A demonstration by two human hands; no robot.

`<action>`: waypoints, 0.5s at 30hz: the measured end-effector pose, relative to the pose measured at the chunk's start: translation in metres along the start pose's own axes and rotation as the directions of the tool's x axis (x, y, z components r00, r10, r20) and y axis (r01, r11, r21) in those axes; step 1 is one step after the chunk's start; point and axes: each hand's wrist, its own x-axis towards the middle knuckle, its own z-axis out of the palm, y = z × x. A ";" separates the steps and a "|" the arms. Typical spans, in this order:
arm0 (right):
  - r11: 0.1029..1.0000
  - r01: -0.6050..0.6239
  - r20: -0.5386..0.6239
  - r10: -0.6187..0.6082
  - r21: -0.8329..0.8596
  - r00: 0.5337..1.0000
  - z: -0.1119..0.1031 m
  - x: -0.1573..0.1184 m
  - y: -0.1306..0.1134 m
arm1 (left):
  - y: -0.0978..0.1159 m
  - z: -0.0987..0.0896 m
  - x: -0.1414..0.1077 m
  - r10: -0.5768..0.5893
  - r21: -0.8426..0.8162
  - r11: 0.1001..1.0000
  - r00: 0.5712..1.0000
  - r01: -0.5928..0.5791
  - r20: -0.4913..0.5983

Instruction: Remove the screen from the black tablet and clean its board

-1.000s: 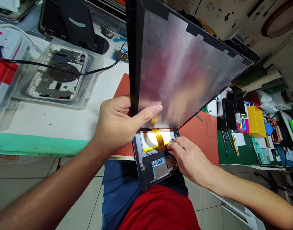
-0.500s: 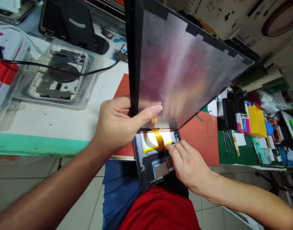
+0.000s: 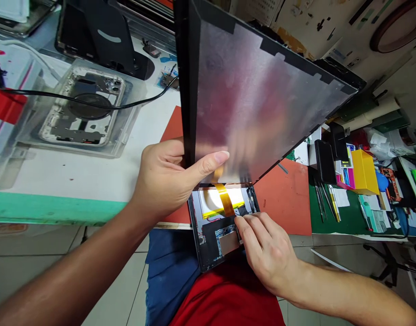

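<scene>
My left hand (image 3: 167, 176) grips the lower left edge of a tablet screen (image 3: 249, 104), thumb on its metal back and fingers behind. The screen stands tilted up from the opened tablet body (image 3: 203, 249), which rests at the bench edge over my lap. Between the two runs an orange flex cable (image 3: 224, 199), over a white battery (image 3: 211, 199) with yellow edges. My right hand (image 3: 265, 249) is closed, fingertips at the cable's lower end beside the circuit board (image 3: 228, 243). What those fingertips pinch, if anything, is hidden.
An orange mat (image 3: 282, 194) lies under the tablet. Left of it, a clear plastic box (image 3: 119, 140) holds a phone housing (image 3: 82, 106), crossed by a black cable (image 3: 133, 105). Tweezers (image 3: 319, 199), phones (image 3: 325, 160) and a yellow box (image 3: 364, 172) are at right.
My right hand has moved slightly down along the tablet body, uncovering more of its right side and covering more of the board. My left hand still holds the screen up.
</scene>
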 end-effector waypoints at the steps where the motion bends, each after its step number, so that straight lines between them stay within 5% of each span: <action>1: 1.000 -0.014 -0.041 0.014 0.004 0.999 0.002 -0.003 -0.002 | 0.000 0.000 0.000 -0.003 0.000 1.000 1.000 0.003 -0.001; 15: 0.993 -0.102 -0.195 0.088 -0.062 0.977 0.017 -0.004 -0.040 | -0.005 -0.002 -0.002 -0.082 0.032 0.996 0.994 0.084 -0.069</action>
